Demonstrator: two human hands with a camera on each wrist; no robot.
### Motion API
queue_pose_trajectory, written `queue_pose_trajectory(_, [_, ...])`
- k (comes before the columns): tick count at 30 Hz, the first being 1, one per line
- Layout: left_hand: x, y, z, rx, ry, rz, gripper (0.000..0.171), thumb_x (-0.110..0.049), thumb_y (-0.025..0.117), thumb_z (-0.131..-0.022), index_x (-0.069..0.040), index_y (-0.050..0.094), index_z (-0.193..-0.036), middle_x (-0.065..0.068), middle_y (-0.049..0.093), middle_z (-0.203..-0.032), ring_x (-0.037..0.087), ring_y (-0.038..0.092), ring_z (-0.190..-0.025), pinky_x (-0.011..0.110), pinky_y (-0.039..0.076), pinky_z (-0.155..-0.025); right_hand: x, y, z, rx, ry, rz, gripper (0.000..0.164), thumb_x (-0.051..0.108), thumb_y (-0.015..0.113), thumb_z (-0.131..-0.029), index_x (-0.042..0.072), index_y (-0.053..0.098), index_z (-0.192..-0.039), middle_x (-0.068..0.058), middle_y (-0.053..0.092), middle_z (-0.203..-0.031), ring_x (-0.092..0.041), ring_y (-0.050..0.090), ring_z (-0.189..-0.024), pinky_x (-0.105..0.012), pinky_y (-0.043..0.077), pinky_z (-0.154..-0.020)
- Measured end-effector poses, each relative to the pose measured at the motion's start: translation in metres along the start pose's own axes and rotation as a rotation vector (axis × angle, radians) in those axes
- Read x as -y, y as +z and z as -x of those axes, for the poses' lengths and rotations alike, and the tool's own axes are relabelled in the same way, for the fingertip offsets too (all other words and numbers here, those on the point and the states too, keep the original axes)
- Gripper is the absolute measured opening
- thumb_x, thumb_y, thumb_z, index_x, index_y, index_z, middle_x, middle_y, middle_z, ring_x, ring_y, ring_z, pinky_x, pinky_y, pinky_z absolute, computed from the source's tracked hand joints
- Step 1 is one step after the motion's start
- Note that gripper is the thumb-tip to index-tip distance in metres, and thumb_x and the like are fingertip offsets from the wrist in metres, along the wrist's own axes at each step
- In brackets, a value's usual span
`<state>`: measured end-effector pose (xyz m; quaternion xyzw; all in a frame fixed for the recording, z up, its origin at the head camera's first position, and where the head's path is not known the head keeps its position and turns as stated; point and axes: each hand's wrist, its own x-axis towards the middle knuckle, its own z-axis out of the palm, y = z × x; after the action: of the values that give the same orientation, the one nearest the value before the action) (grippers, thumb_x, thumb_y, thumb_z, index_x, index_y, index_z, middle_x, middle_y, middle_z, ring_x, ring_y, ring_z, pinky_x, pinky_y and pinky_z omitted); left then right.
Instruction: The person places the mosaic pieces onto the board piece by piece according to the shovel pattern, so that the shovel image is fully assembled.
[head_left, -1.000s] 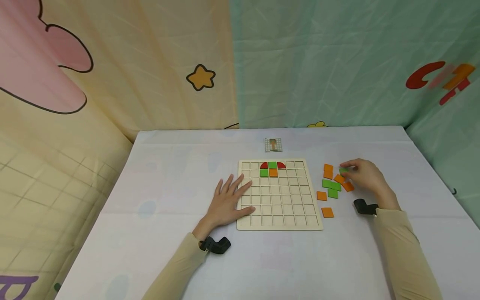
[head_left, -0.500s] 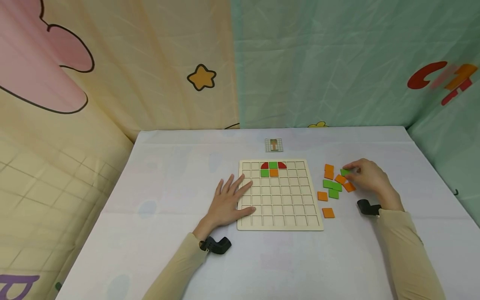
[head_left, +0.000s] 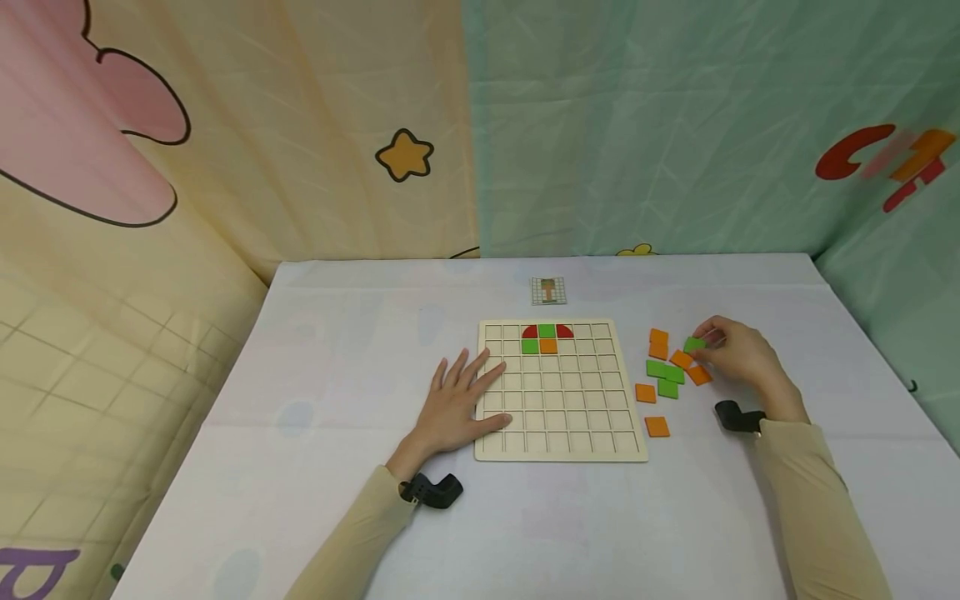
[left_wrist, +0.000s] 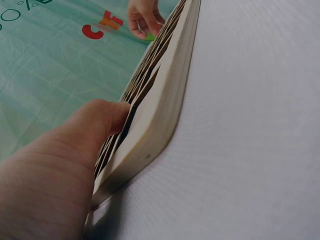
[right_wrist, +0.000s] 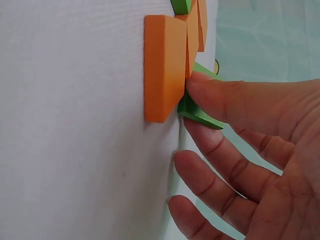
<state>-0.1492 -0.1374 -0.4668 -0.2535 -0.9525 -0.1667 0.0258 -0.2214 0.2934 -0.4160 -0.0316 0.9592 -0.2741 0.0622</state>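
Observation:
My left hand (head_left: 448, 412) rests with spread fingers on the left edge of a pale wooden grid board (head_left: 567, 402). In the left wrist view its thumb (left_wrist: 107, 117) lies over the board's rim. On the board's upper rows sit two red quarter-round tiles (head_left: 565, 332), two green square tiles (head_left: 530, 346) and one orange square tile (head_left: 548, 346). To the right of the board, my right hand (head_left: 738, 350) pinches a green tile (head_left: 693, 344) between thumb and fingers. The right wrist view shows that green tile (right_wrist: 202, 116) tilted, right behind an orange tile (right_wrist: 161, 70).
Several loose orange tiles (head_left: 657, 427) and green tiles (head_left: 667, 388) lie between the board and my right hand. A small card with a gridded picture (head_left: 549, 291) lies beyond the board. A printed curtain (head_left: 637, 125) hangs behind the white-covered table (head_left: 540, 525).
My right hand has shifted slightly right, and the green tile has moved a little right with it, now showing more fully. My left hand stays on the board.

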Motion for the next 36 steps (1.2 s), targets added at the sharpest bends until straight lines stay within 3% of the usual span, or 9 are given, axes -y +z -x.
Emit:
queue_pose_trajectory(20, [0.001,0.002,0.000,-0.001,0.001,-0.002,0.077,-0.061,0.051,-0.088,-0.023,0.031,-0.150,0.005,0.017,-0.157,0.031,0.006,-0.143,0.053,-0.001,-0.110,0.001,0.003,0.003,-0.115,-0.051,-0.007,0.023,0.019,0.066,-0.089,-0.001,0.057,-0.098,-0.014,0.059,-0.087,-0.028,0.053,-0.074,-0.033,0.038,-0.059])
queue_pose_trajectory(28, [0.000,0.001,0.000,0.009,-0.002,-0.002,0.077,-0.062,0.050,-0.087,-0.023,0.030,-0.151,0.004,0.015,-0.157,0.031,0.005,-0.143,0.053,-0.001,-0.110,0.011,0.000,0.004,-0.150,-0.098,-0.040,0.026,0.023,0.067,-0.089,0.000,0.058,-0.097,-0.016,0.061,-0.090,-0.030,0.054,-0.076,-0.035,0.039,-0.060])
queue_pose_trajectory(36, [0.001,0.001,0.000,0.002,-0.003,-0.001,0.076,-0.061,0.050,-0.087,-0.023,0.031,-0.150,0.004,0.016,-0.157,0.031,0.004,-0.143,0.052,-0.002,-0.110,0.024,0.001,0.000,-0.173,-0.106,-0.037,0.028,0.032,0.071,-0.086,0.008,0.057,-0.091,-0.011,0.060,-0.086,-0.026,0.052,-0.074,-0.039,0.042,-0.057])
